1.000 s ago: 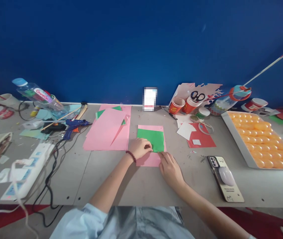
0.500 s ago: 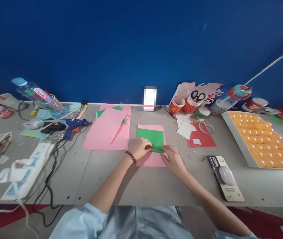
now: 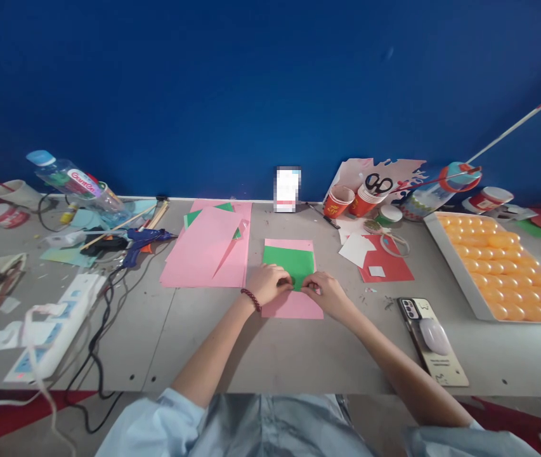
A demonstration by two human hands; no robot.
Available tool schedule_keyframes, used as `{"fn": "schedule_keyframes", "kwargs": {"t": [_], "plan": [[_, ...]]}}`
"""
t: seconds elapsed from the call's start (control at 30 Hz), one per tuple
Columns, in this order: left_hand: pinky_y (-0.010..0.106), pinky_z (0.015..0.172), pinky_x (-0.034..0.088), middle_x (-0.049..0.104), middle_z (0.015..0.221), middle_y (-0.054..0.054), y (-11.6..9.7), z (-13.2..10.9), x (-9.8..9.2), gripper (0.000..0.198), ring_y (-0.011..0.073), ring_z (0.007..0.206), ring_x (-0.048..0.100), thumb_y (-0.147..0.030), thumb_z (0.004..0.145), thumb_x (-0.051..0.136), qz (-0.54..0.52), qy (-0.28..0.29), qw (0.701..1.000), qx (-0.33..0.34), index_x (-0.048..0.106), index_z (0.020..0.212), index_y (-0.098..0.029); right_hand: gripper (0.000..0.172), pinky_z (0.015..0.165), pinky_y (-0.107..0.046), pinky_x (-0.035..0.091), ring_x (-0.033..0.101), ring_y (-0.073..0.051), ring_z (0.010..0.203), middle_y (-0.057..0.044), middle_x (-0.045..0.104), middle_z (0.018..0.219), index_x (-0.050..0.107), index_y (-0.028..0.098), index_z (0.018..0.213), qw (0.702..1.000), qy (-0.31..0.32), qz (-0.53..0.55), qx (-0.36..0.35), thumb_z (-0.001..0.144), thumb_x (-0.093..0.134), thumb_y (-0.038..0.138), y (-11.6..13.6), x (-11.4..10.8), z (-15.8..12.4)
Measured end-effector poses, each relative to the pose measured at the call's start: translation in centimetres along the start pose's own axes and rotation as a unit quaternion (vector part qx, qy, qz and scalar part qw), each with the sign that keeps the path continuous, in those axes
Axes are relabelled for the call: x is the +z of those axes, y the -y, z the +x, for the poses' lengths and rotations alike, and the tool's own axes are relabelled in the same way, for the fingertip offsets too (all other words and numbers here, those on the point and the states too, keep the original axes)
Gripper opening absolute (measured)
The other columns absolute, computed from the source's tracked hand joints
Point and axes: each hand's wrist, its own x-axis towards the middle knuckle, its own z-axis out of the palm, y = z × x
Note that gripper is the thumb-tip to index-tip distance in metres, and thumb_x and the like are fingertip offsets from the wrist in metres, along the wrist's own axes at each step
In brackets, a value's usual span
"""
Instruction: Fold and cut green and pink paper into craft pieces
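At table (image 3: pixel 299 358) centre, left hand (image 3: pixel 270 283) unmoved, fingertips narrow, pinching green paper (image 3: pixel 289 259) near lower edge; green paper atop pink sheet (image 3: pixel 293 308); right hand (image 3: pixel 326 292) shifted inward from corner, fingertips now bunched, pinching same edge. Slim gap beside pink stack (image 3: pixel 203 257); wider bare grey toward phone (image 3: pixel 444 368), just short of front edge.
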Motion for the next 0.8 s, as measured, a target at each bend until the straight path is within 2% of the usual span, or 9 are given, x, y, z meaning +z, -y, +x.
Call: {"fn": "schedule_keyframes", "kwargs": {"t": [0.1, 0.2, 0.43, 0.8], "plan": [[0.029, 0.073, 0.036, 0.066, 0.076, -0.001, 0.0, 0.0, -0.1, 0.012, 0.0172, 0.078, 0.056, -0.033, 0.081, 0.067, -0.005, 0.006, 1.0, -0.002, 0.068, 0.075, -0.022, 0.011, 0.064, -0.025, 0.04, 0.055, -0.015, 0.069, -0.001, 0.06, 0.07, 0.064, 0.019, 0.071, 0.998, 0.059, 0.009, 0.008, 0.08, 0.057, 0.022, 0.0, -1.2, 0.6], [0.03, 0.074, 0.036, 0.067, 0.078, -0.001, 0.0, -0.1, -0.1, 0.013, 0.0176, 0.08, 0.057, -0.032, 0.081, 0.067, -0.008, 0.012, 1.0, 0.0, 0.068, 0.074, -0.021, 0.014, 0.062, -0.024, 0.039, 0.053, -0.014, 0.067, -0.001, 0.059, 0.068, 0.063, 0.019, 0.068, 0.996, 0.085, 0.012, 0.014, 0.079, 0.057, 0.024, -0.1, -1.8, 1.0], [0.029, 0.072, 0.037, 0.066, 0.077, 0.0, 0.0, 0.1, -0.2, 0.01, 0.0178, 0.079, 0.057, -0.03, 0.081, 0.067, -0.019, 0.013, 1.0, -0.01, 0.067, 0.076, -0.021, 0.006, 0.056, -0.022, 0.038, 0.053, -0.013, 0.06, 0.001, 0.058, 0.063, 0.061, 0.018, 0.07, 0.994, 0.067, 0.056, 0.071, 0.074, 0.06, 0.023, -0.3, -1.5, 1.1], [0.027, 0.069, 0.037, 0.064, 0.075, -0.001, -0.1, 0.1, -0.3, 0.009, 0.0157, 0.074, 0.057, -0.027, 0.08, 0.067, -0.021, 0.001, 1.0, -0.014, 0.067, 0.073, -0.021, 0.008, 0.057, -0.022, 0.036, 0.053, -0.013, 0.061, 0.001, 0.059, 0.062, 0.061, 0.019, 0.066, 0.995, 0.055, 0.047, 0.072, 0.072, 0.059, 0.023, -0.2, -1.6, 0.9]]}}
